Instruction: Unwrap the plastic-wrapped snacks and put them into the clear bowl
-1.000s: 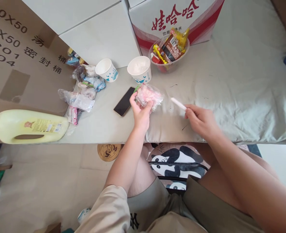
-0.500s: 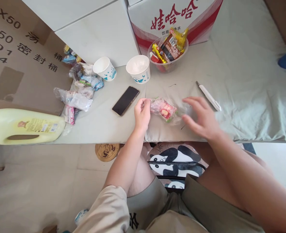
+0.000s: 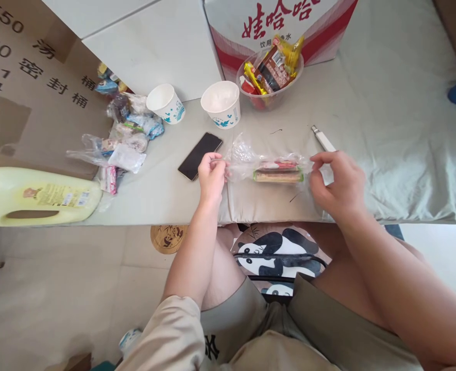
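Observation:
A clear plastic bag [image 3: 243,149] with small red and green packaged items [image 3: 277,172] inside is stretched between my two hands, over the front of the cloth-covered surface. My left hand [image 3: 212,178] pinches the bag's left end, beside a dark phone [image 3: 200,155]. At the other end, the fingertips of my right hand [image 3: 339,183] are closed on the plastic. Just beyond the right hand lies a white-handled tool [image 3: 322,138], partly covered by the fingers. What exactly the packets hold I cannot make out.
Two white paper cups [image 3: 166,104] stand behind the phone, near a clear bowl [image 3: 270,95] of wrapped snacks. Plastic-wrapped packets [image 3: 129,139] are heaped at left, beside a pale yellow jug [image 3: 38,198] lying on its side. A printed carton [image 3: 308,38] stands at the back.
My right hand has gone from spread fingers to pinching the bag's right end. My left hand has moved slightly left, and the bag is now pulled out lengthwise.

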`<state>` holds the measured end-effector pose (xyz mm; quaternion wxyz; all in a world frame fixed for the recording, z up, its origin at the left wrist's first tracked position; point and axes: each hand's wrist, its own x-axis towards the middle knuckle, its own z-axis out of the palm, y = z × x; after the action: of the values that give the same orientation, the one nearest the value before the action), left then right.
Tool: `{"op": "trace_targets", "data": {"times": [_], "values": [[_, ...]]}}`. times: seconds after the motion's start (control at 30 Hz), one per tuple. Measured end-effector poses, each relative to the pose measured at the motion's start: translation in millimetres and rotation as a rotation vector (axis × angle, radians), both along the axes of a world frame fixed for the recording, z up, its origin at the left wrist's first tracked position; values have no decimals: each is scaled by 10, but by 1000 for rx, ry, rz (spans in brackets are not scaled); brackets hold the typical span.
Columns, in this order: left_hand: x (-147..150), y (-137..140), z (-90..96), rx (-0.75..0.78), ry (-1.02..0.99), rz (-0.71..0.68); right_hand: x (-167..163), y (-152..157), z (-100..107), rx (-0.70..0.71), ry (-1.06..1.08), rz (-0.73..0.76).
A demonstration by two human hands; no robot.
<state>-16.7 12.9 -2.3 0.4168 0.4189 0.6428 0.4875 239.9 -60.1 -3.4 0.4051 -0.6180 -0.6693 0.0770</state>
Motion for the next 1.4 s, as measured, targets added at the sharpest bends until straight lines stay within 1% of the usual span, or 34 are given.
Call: {"op": "trace_targets", "data": {"times": [0.07,0.13,0.17,0.2,0.23,0.27,0.33,0.37,0.43,0.47,0.53,0.57,0.67,0.77,0.83,0.97,1.03,1.07,1.17,1.23,1.3,1.4], "values": [[-21,8,-38,-5,32,-62,-21,-63,31,-48,15,168],[-37,8,-76,-1,101,-173,-44,-119,29,-181,6,378],[-41,4,-94,5,156,-237,-54,-140,19,-259,-16,457],[-42,-4,-109,15,229,-295,-62,-156,5,-325,-48,502],[-40,-14,-121,27,314,-344,-67,-166,-10,-372,-81,515],[-34,-26,-128,39,402,-383,-72,-171,-24,-396,-109,497],[-10,-57,-121,51,540,-438,-79,-163,-43,-381,-139,376],[8,-75,-108,50,570,-464,-85,-150,-48,-342,-146,295],[55,-117,-63,52,535,-522,-103,-106,-54,-221,-164,172],[81,-140,-34,57,482,-554,-115,-77,-58,-157,-177,152],[134,-186,26,62,350,-626,-143,-18,-78,-78,-203,204],[157,-209,54,55,283,-666,-156,7,-93,-75,-211,251],[210,-264,117,1,40,-743,-188,46,-143,-134,-225,350],[241,-292,140,-79,-262,-733,-202,42,-162,-180,-219,354],[253,-288,138,-128,-386,-685,-195,37,-149,-192,-182,326],[256,-245,135,-197,-450,-537,-138,48,-112,-222,-59,299],[251,-226,145,-211,-490,-500,-106,56,-108,-246,-10,288],[250,-221,152,-206,-516,-513,-96,59,-110,-252,5,280],[260,-212,158,-174,-582,-632,-92,68,-120,-244,-2,250],[271,-192,140,-167,-580,-651,-103,76,-122,-212,-14,226],[274,-153,109,-166,-497,-571,-112,84,-123,-180,-2,165],[234,-74,59,-157,-292,-444,-107,73,-122,-215,64,-34]]}}
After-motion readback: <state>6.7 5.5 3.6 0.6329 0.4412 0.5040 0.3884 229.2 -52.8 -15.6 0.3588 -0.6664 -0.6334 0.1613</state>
